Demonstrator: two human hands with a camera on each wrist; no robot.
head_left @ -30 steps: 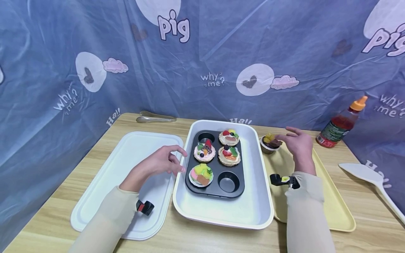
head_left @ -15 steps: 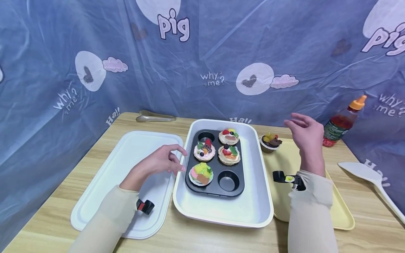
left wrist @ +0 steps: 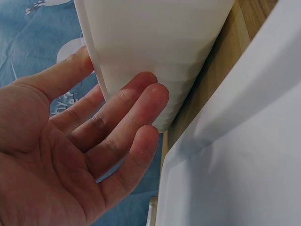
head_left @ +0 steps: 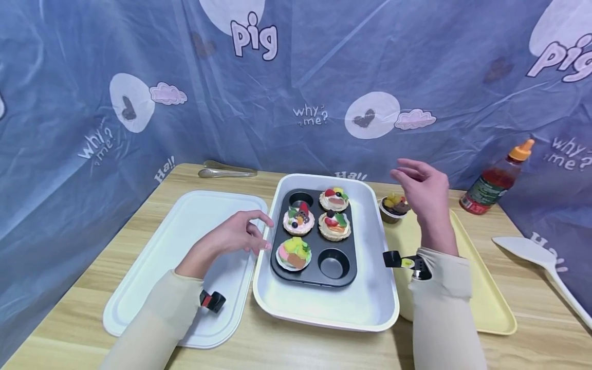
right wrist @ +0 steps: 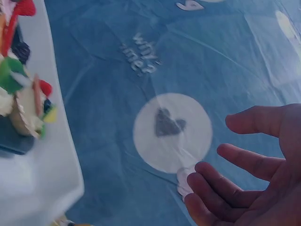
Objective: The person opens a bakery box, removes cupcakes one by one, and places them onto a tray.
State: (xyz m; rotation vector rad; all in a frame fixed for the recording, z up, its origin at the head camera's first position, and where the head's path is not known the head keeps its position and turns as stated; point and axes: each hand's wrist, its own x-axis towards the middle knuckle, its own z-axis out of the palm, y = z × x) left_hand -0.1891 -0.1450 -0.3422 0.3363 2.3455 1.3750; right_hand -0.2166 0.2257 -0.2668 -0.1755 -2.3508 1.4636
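Observation:
In the head view my left hand is at the left rim of the deep white tray. Its relaxed fingers lie along the tray's outer wall in the left wrist view, gripping nothing. My right hand hovers in the air above and right of a chocolate cupcake, its fingers parted and holding nothing. That cupcake stands at the yellow tray's far left corner. Inside the white tray lies a dark muffin pan. Several fruit tarts sit in its cups, among them a pineapple-topped one; two cups are bare.
A flat white tray lies on the left and a yellow tray on the right. Metal tongs rest at the back. A sauce bottle and a white spoon are at far right. Blue cloth backs the table.
My right hand lifted away from beside the cupcake, swung up and right, then came back left to hang above it. The cupcake stayed on the table side. My left hand has not moved.

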